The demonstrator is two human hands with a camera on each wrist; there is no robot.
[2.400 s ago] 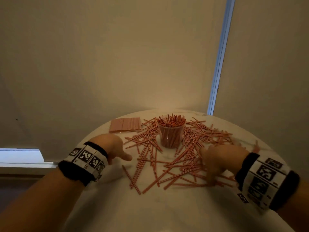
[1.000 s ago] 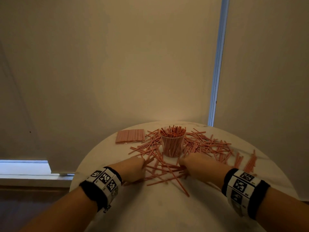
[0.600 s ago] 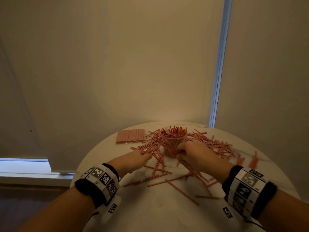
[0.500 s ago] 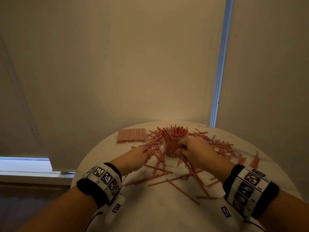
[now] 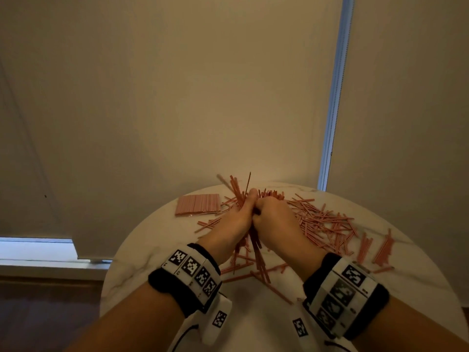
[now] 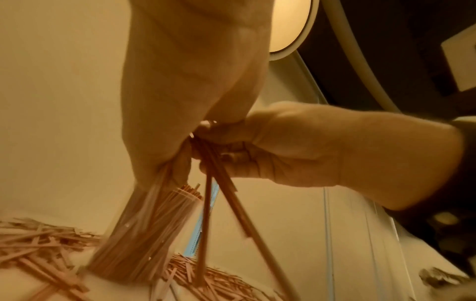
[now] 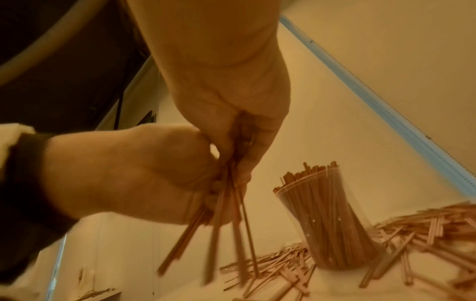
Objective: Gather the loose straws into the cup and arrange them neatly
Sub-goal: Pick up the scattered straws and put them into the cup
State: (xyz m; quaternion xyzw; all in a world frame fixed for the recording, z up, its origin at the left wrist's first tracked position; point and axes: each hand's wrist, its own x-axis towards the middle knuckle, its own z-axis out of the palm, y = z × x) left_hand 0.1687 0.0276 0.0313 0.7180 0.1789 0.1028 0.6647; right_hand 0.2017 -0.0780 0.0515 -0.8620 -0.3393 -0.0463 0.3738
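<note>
Both hands, left hand (image 5: 234, 226) & right hand (image 5: 275, 222), are up off the round table (image 5: 253, 323), pressed together w/ a bunch of straws (image 5: 255, 246) between them. Table near the person is mostly bare, so there's room to pass there. Cup (image 7: 328, 224) is packed full, w/ loose straws (image 5: 322, 219) piled all round its foot, thick on the right. Flat straw pack (image 5: 198, 205) sits far left. Wall blind (image 5: 177, 97) is close behind.

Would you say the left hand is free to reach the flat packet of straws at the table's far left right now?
Probably not yet: the left hand and right hand both grip a bundle of straws, though the path to the packet looks open.
</note>
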